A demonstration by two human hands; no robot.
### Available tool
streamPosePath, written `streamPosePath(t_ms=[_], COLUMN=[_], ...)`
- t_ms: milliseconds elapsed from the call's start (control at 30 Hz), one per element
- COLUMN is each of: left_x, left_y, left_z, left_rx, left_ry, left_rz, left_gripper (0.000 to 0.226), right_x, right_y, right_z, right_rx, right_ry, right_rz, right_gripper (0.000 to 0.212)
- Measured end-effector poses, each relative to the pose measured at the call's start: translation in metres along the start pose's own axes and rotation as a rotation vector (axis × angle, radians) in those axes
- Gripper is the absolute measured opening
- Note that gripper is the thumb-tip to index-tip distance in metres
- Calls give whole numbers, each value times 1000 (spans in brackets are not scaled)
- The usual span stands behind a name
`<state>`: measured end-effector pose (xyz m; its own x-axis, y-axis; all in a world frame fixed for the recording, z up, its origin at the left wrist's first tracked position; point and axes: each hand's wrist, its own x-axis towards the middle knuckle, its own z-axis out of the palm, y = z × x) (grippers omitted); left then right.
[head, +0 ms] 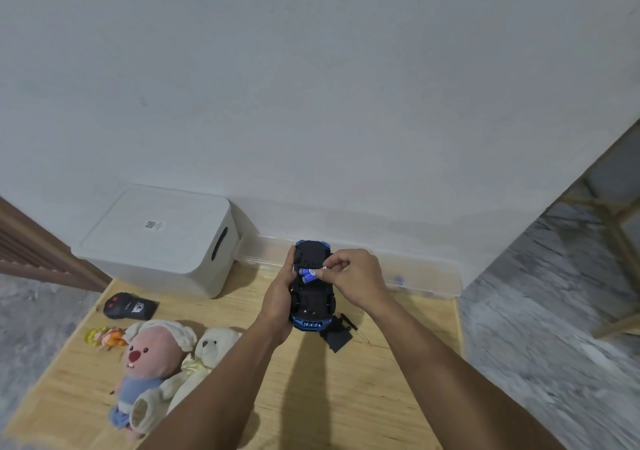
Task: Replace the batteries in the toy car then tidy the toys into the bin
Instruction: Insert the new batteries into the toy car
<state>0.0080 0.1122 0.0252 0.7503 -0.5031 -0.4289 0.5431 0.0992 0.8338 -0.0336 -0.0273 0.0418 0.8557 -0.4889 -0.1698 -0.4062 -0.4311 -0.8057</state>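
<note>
Above the wooden table, I hold the toy car belly-up in my left hand, fingers wrapped round its side so the open compartment faces me. My right hand pinches a blue battery at that compartment. Whether it is going in or out, I cannot tell. Below lie the black cover and screwdriver; the lidded bin waits left.
</note>
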Motion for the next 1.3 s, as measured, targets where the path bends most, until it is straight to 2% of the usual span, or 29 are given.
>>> streamPosePath(t_ms=[467,600,733,933,1000,1067,1200,1300], left_x=[3,3,4,1,0,0,-1,-1], left_y=[-2,0,1,3,3,3,2,4], left_z=[0,2,2,2,3,4,5,2], left_rx=[-22,14,18,-25,-5,-2,-39,-62], left_ry=[11,16,27,-3,-15,-20,-58,-53], left_rz=[3,8,-9,-66,-63,-45,-40,-31], left_gripper=[50,51,49,37,50,52,53,52], right_x=[-5,-4,-4,-9,-10,-11,-9,-7], right_y=[2,1,-1,-6,-7,-9,-10,-6], right_z=[2,4,6,6,8,11,16,14], right_rx=[-88,8,99,65,76,94,171,168], right_ry=[-75,-71,18,34,41,13,-58,-45], right_rz=[-12,-40,-91,-175,-203,-228,-183,-142], right_gripper=[9,7,9,21,14,9,19,22])
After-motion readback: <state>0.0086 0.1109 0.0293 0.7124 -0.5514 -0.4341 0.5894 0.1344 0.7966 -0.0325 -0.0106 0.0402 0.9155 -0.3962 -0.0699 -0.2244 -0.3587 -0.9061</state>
